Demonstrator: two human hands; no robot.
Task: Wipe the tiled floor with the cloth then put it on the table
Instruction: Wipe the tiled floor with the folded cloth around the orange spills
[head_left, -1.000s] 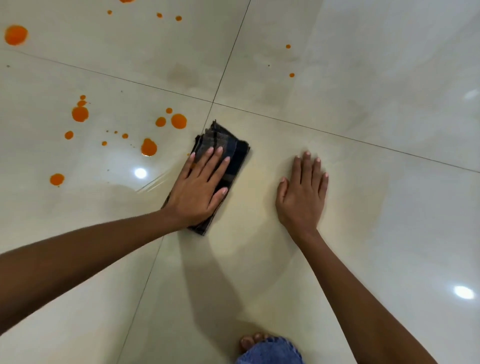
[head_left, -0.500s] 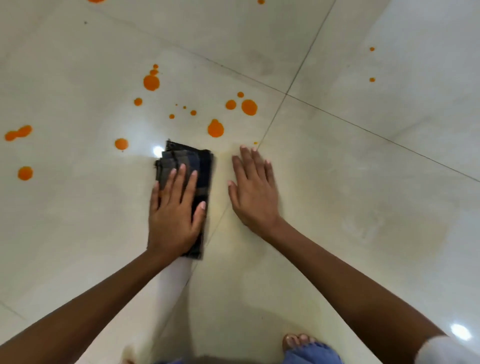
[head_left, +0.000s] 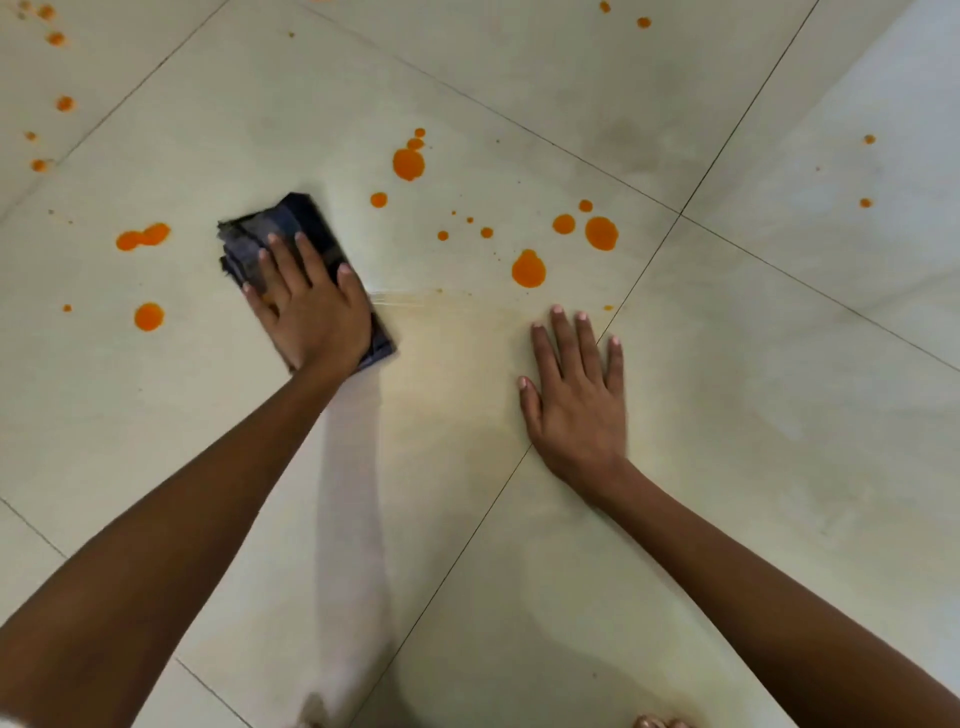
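A folded dark blue-grey cloth (head_left: 280, 223) lies flat on the pale glossy tiled floor (head_left: 753, 405), left of centre. My left hand (head_left: 311, 317) presses down on top of it with the fingers spread, covering its near half. My right hand (head_left: 576, 400) rests flat on the bare tile to the right, fingers apart, holding nothing. Orange liquid drops dot the floor: a large drop (head_left: 528, 269) between the hands, another (head_left: 409, 163) beyond the cloth, and one (head_left: 149, 316) to the cloth's left. A faint wet streak (head_left: 426, 301) runs from the cloth toward my right hand. No table is in view.
More orange drops sit at the far left (head_left: 141, 237), at the top left corner (head_left: 56, 38) and at the right (head_left: 865, 202). Dark grout lines cross the floor. My toes (head_left: 660, 722) show at the bottom edge.
My left hand has slid the cloth leftward across the tile, away from my right hand, leaving a wet streak. The view has shifted, and the right hand stays planted on the floor.
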